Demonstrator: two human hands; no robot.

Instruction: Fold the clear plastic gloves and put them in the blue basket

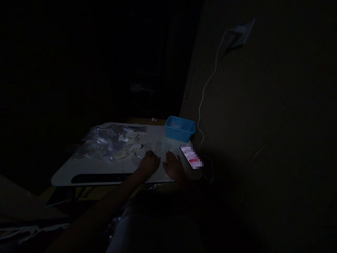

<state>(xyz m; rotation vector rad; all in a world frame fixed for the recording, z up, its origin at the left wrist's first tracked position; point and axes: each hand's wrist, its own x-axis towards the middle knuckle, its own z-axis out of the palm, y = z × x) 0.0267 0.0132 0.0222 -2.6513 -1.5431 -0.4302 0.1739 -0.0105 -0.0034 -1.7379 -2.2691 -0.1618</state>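
In dim light my left hand (150, 163) rests on the white table (155, 131) near its front edge, with fingers slightly bent and nothing visible in them. Just to its right, my right hand (174, 167) lies on the same top, fingers stretched forward and thumb apart. Faint grey patches (158, 147) show ahead of both hands; I cannot tell what they are. Left of my left hand lie several pale flat pieces (129, 147), beside a crumpled clear plastic sheet or bag (105, 142). A phone (190, 156) with a lit screen lies right of my right hand.
A blue plastic basin (179, 130) stands at the table's back right corner. Behind the table is a small white and red item (154, 119). A white cable (202, 96) hangs from a wall socket (243, 33). Along the front edge runs a dark strip (100, 178).
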